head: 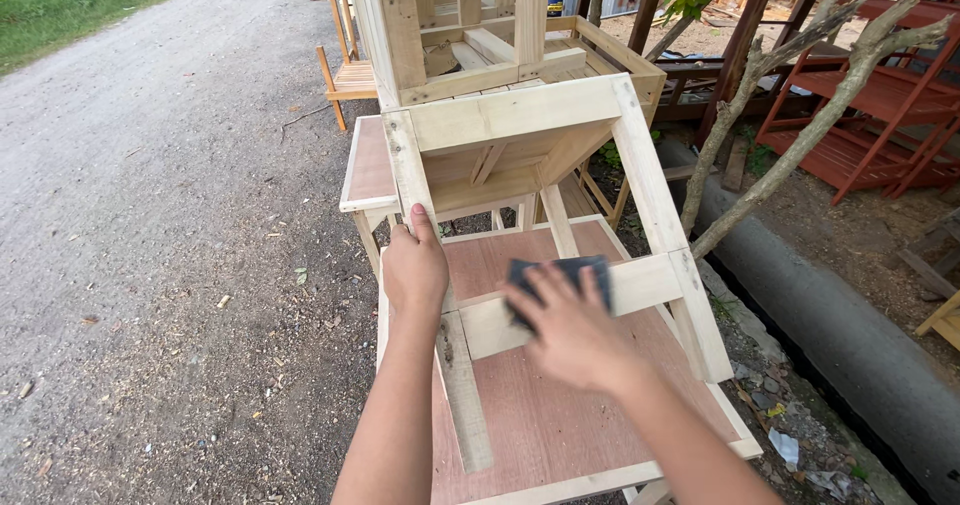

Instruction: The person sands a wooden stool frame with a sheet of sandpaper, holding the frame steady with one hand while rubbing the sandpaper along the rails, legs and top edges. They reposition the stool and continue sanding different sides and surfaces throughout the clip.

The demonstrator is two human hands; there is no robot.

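Note:
A pale unfinished wooden stool (515, 115) lies tipped on a table with a reddish plywood top (570, 425). My left hand (414, 265) grips the stool's left leg (408, 170), thumb pointing up along it. My right hand (570, 325) presses a dark sheet of sandpaper (560, 270) flat against the stool's lower crossbar (640, 285). The right hand is blurred. Both forearms reach in from the bottom edge.
More raw wooden furniture (470, 35) is stacked behind, with a second plywood-topped table (368, 165). A gravel road (150, 215) runs on the left. On the right lie a grey concrete pipe (830, 335), bare branches (800, 95) and red-painted racks (880, 95).

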